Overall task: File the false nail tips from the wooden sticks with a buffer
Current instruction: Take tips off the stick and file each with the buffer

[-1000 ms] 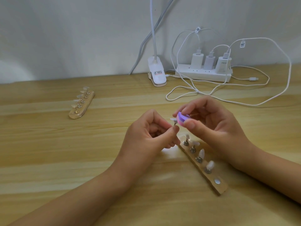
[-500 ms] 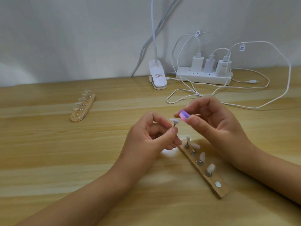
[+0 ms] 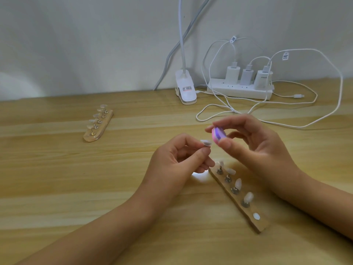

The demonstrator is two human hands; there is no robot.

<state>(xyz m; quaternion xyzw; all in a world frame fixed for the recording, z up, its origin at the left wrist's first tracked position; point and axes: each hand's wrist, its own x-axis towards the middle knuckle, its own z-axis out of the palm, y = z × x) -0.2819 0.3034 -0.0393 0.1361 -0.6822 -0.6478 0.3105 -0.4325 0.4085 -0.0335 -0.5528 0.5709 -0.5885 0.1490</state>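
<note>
The left hand (image 3: 175,163) pinches a small, pale, translucent nail tip (image 3: 206,143). The right hand (image 3: 256,148) pinches a pink-and-purple buffer (image 3: 218,135) in its fingers just beside it, above the near wooden stick (image 3: 246,213).

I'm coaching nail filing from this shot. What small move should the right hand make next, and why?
Probably ease the buffer down and across onto the nail tip. The right hand pinches the buffer just beside the tip, seemingly not quite touching it, while the left hand holds the tip up by its pin, ready for filing.
</note>
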